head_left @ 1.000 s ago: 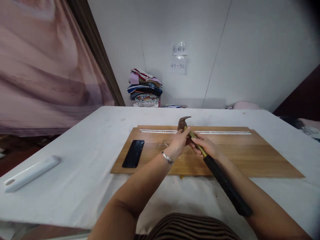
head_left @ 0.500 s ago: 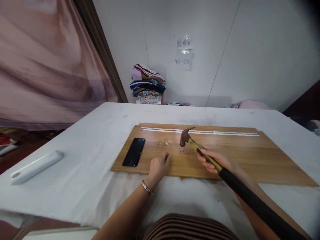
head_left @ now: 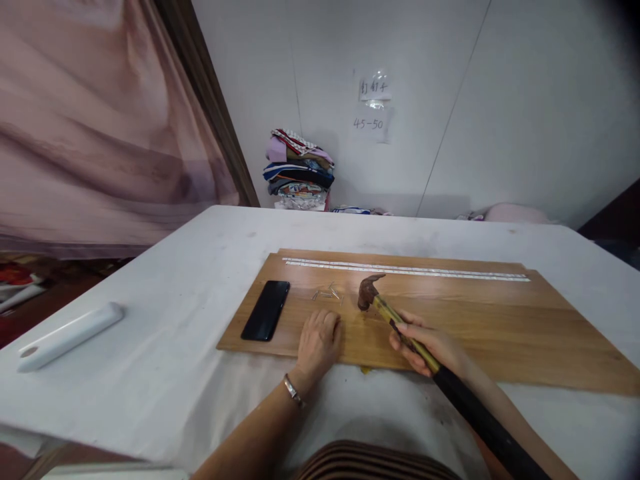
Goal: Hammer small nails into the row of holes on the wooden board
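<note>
A pink curtain [head_left: 100, 120] hangs at the far left, and near it on the white-covered tabletop [head_left: 175, 300] lies a slim white plastic piece [head_left: 73, 337] with a dark oval hole at its nearer end. Further right, a black smartphone [head_left: 266, 311] lies on the left end of a wood-grain board [head_left: 500, 327]. Behind the tabletop, against the wall, is a stack of folded cloth [head_left: 300, 173].

The left hand [head_left: 320, 340], a silver bracelet [head_left: 293, 390] at its wrist, rests palm down on the board near its front edge, fingers loosely bent. Its underside is hidden, so I cannot tell whether it holds anything. A few loose nails [head_left: 334, 291] lie just beyond its fingers, scattered at different angles; of the two hands, the left is the nearer to them.

To the right of these nails, the claw hammer [head_left: 460, 395] has its rusty head [head_left: 367, 294] low over the board; whether it touches the wood is unclear. Its long axis slants from the head down toward the lower right. The right hand [head_left: 430, 347] is wrapped around the yellow part of the handle, above the black grip. The hands are well apart, with the hammer head between them and a little farther forward.

Two long white strips [head_left: 410, 270] run along the board's far side.
</note>
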`<state>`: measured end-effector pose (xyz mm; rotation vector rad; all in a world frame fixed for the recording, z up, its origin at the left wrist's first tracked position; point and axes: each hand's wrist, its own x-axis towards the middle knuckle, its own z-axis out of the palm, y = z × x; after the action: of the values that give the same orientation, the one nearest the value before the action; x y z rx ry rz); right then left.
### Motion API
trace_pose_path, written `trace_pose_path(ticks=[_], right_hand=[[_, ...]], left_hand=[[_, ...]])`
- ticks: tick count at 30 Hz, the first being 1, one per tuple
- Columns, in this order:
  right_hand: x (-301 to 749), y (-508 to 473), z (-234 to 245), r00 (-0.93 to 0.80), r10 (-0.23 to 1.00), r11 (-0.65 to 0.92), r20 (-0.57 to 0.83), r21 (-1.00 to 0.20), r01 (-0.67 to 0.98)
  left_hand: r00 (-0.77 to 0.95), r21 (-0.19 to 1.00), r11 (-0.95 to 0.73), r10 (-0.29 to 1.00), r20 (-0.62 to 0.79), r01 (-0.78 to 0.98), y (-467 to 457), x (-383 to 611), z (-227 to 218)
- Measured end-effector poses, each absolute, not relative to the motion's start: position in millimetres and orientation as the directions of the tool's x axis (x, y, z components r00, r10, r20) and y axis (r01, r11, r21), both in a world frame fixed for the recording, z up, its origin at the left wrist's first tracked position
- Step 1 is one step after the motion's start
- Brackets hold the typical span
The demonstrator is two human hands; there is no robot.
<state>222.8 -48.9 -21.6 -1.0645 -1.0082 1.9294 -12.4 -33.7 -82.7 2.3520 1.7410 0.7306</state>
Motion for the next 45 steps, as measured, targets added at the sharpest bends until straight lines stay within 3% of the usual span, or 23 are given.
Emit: trace_pose_path(ticks=[10, 16, 27, 45], right_hand=[[219.2, -46.7, -23.7, -0.435, 0.841, -0.419, -0.321, -0.896, -0.149], [220.4, -37.9, -17.5, -0.45, 0.83, -0.43, -0.33, -0.892, -0.139], [224.9, -43.0, -20.8, -0.469, 0.827, -0.388, -0.31, -0.918, -0.077], [225.4, -41.2, -24.4, -0.462, 0.822, -0.395, -0.334, -0.918, -0.039]], left_hand=[[0.225, 0.374, -0.331, 0.927, 0.301, 0.866, -31.6, -12.1, -82.4], [0.217, 0.377, -0.275, 0.958, 0.189, 0.884, -31.1, -11.6, -82.4], [0.237, 0.327, -0.264, 0.964, 0.12, 0.907, -28.9, -9.3, -74.3], [0.234, 0.308, -0.289, 0.951, 0.203, 0.907, -28.3, -8.6, -75.8]])
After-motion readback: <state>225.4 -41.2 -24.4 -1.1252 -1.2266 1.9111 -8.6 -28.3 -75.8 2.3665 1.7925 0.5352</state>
